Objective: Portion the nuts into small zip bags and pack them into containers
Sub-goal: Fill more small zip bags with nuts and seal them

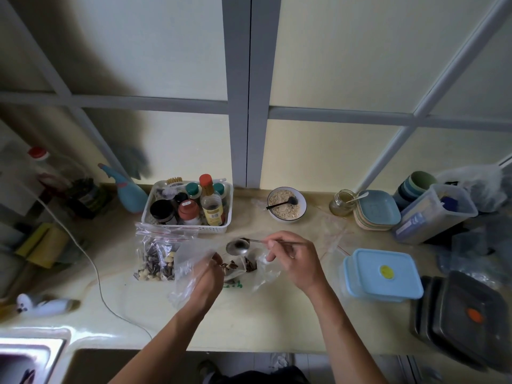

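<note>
**Spoon held over a small bag of nuts at the counter**

Much of the small bag [194, 270] is hard to read: it is clear plastic, crumpled, and the left hand [210, 275] covers its middle. The fingertips of that hand are hidden behind the plastic and the nuts [235, 265], so only a curled grip on the bag's mouth can be made out. How many nuts lie inside the bag, and whether some rest on a second clear sheet beside it, cannot be told. The right hand [293, 259] pinches the handle of a metal spoon [237, 246] between thumb and curled fingers; the end of the handle disappears behind the hand.

The spoon's long axis runs nearly level across the view, handle to the right, bowl to the left, with the bowl tipped toward the camera just above the dark nuts. The small bag slants from lower left up toward the spoon, its open end facing the bowl.

A large zip bag [160, 253] of mixed seeds and pale nuts stands just left of the small bag, in front of a white basket [155, 214] of bottles. A blue lidded container [383, 274] sits well to the right on the counter [277, 322], near black containers [468, 314] cut off by the edge. A bowl of oats [286, 205] stands behind the hands.
</note>
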A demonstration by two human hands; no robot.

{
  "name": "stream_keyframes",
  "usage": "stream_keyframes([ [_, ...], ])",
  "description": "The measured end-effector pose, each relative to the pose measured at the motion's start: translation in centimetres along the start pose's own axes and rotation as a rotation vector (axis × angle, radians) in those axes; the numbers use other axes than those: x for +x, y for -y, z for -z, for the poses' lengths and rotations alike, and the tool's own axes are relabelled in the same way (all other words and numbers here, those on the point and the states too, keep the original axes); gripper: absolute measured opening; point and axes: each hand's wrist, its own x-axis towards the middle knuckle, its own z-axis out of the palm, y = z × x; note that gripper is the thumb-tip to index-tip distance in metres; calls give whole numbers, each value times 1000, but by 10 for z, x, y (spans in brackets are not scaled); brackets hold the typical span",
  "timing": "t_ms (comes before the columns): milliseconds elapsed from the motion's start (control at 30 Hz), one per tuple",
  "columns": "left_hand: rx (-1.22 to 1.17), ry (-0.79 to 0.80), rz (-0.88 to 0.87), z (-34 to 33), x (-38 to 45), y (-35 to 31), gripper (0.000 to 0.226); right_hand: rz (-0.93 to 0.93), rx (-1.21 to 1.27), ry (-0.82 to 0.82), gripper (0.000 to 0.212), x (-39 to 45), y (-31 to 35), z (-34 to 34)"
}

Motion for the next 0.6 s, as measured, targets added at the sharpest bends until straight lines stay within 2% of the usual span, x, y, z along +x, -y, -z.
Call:
stream_keyframes([
  [100, -88, 32, 103, 6, -2, -4, 25, -59, -111, -115, 18, 1, -8, -8],
  [167, -27, 31, 77, 10, -2, -7, 23, -162, -120, -99, 20, 2, -14, -15],
  [300, 209, 37, 8, 9, -9, -9, 22, -234, -207, 19, 19, -2, -39, -42],
  [433, 559, 135, -129, 4, -24, -18, 26, -251, -239, 88, 17, -7, -57, -67],
  [600, 822, 152, -265, 2, -43, -12, 44, -347, -276, 10, 21, -5, -77, -67],
])
